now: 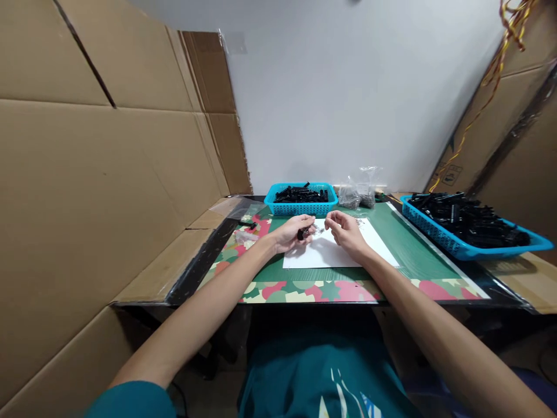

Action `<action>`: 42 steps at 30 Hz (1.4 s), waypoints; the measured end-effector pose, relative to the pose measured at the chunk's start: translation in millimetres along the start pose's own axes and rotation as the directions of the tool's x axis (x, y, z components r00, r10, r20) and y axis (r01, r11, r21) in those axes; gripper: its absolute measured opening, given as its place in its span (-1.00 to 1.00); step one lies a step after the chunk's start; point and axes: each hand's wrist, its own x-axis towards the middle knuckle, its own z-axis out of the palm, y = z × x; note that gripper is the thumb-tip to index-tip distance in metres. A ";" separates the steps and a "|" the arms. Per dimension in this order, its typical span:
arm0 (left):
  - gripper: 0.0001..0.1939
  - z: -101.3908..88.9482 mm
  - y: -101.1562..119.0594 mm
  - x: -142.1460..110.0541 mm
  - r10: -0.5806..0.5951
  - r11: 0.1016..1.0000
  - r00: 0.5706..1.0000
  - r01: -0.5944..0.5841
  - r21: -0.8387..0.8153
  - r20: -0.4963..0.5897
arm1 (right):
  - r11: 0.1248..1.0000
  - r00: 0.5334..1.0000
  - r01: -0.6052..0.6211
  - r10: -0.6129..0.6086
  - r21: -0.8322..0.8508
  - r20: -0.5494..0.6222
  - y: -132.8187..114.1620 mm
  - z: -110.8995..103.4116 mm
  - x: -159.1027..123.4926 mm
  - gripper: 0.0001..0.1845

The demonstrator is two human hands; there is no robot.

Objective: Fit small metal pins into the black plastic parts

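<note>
Over a white sheet of paper, my left hand is closed round a small black part, whose end shows in the palm. Its exact kind I cannot make out. Just to the right, my right hand has its thumb and fingertips pinched together; anything between them is too small to name. A narrow gap separates the two hands. Tiny metal pieces lie on the paper between and behind them.
Black parts fill a blue basket at the back and a larger blue basket at right. Plastic bags of small pieces stand by the wall. Cardboard walls the left side. Yellow-red wires hang at upper right.
</note>
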 end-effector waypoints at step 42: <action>-0.55 3.4 9.9 -7.9 -0.075 0.981 0.992 0.056 0.186 0.101 | 0.994 0.999 -0.004 0.010 -0.111 0.048 0.7 -3.8 0.5 -0.50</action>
